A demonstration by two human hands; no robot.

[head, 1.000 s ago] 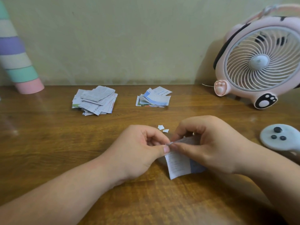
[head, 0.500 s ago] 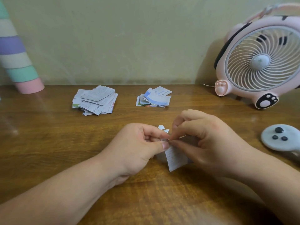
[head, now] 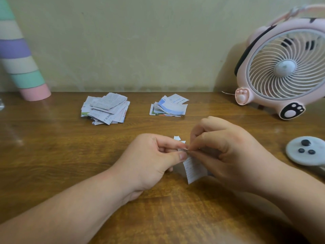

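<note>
Left grip [head: 154, 159] and right grip [head: 228, 152] pinch a paper slip [head: 192, 170] at its top edge, close together, probably to start a tear; scraps [head: 176, 138] lie just on its far side.

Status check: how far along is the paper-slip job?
Looks done: a left pile and a right pile of slips lie near the wall, tiny scraps beside the hands. In hand: left hand and right hand pinch the top edge of one slip. Left: that slip is on neither pile yet; no other loose slips show.
</note>
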